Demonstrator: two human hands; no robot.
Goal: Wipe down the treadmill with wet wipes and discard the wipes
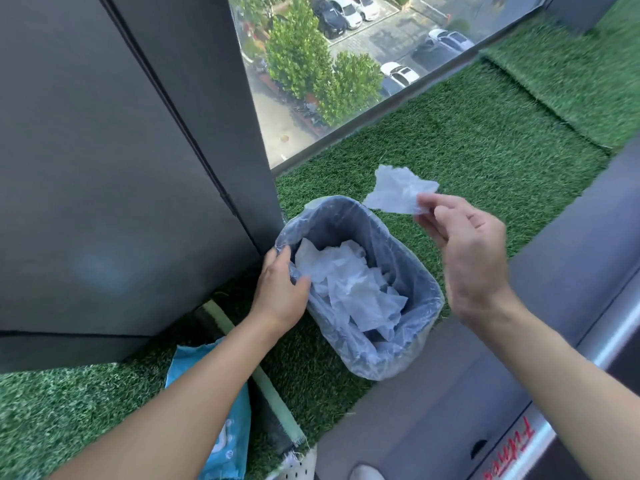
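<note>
The right hand [464, 251] is pinching a crumpled wet wipe [398, 192] at one o'clock from the lined bin [346, 223]. The left hand [282, 289] is gripping the bin's rim at nine o'clock. Used wipes [349, 285] are lying inside.

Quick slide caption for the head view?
Discarding: right hand pinches a wipe near the bin while left hand holds its rim.

This looks like an upper-floor exercise corner: fake turf [450, 140] covers the floor, and a treadmill [571, 271] with red lettering lies at 4 o'clock. At 12 o'clock, a low window [391, 39] looks down on parked cars [346, 10] and trees [298, 53].
</note>
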